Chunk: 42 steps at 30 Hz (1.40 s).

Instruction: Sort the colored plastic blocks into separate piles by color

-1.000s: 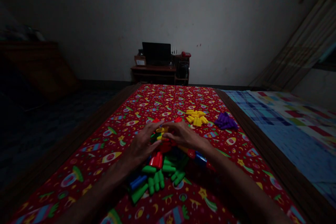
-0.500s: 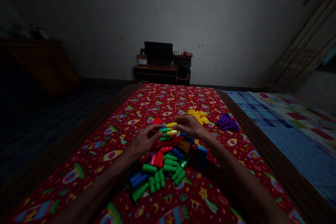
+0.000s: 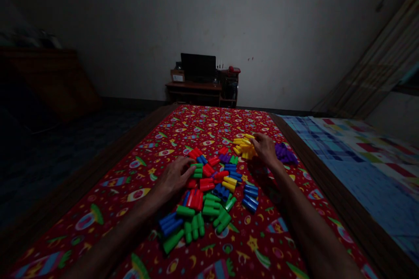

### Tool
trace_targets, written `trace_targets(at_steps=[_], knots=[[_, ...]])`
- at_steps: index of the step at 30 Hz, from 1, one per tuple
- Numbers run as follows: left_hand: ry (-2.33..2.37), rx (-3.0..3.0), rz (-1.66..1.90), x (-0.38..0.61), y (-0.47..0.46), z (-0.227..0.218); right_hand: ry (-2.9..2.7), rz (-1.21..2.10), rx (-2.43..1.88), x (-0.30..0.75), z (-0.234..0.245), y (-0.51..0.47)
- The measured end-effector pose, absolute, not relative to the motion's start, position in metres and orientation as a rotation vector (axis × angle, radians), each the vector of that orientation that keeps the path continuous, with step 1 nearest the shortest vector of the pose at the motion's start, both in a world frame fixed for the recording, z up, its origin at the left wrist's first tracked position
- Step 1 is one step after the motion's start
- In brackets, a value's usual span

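A mixed heap of red, green, blue and yellow plastic blocks lies on a red patterned cloth. My left hand rests at the heap's left side, its fingertips curled against a green block. My right hand is stretched out to the far right, fingers pinched at the edge of a separate pile of yellow blocks. A small pile of purple blocks lies just right of that hand. What the right fingers hold is hidden.
The cloth covers a wooden-edged table. A checked blue cloth lies to the right. A low desk with a dark screen stands against the far wall. The room is dim.
My right hand has left the mixed heap and moved forward and right to the yellow pile. My left hand has dropped slightly toward the heap's left side.
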State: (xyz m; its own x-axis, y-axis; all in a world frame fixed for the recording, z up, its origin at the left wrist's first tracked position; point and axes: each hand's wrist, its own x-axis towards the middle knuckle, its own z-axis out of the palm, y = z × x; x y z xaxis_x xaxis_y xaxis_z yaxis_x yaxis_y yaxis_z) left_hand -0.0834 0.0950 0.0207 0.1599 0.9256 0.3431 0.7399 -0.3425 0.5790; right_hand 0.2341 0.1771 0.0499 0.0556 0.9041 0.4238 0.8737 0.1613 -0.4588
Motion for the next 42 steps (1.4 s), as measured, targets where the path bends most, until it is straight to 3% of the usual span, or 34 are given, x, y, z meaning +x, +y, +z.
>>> trace_targets(at_steps=[5,9,16,20,23,29,36,42], knots=[[1.605,2.295,0.996,-0.085,0.097,0.019,-1.817,0.063,-1.779,0.237,0.045,0.178],[1.62,2.341,1.037,-0.088,0.101,0.014,-1.857,0.024,-1.682,0.233,0.068,0.173],[1.829,2.105,1.23,-0.11,0.113,-0.011,-2.74,0.379,-1.514,0.188,0.105,0.122],[1.89,2.013,1.201,-0.118,0.116,-0.013,-2.991,0.161,-1.528,0.159,0.094,0.09],[1.878,2.059,1.151,-0.117,0.117,-0.012,-2.953,0.083,-1.515,0.157,0.083,0.088],[1.82,2.067,1.167,-0.116,0.115,-0.009,-2.837,0.397,-1.324,0.184,0.084,0.116],[1.819,2.052,1.166,-0.115,0.115,-0.007,-2.514,0.53,-1.354,0.2,0.094,0.13],[1.807,2.079,1.141,-0.116,0.115,-0.007,-2.013,0.162,-1.561,0.239,0.085,0.156]])
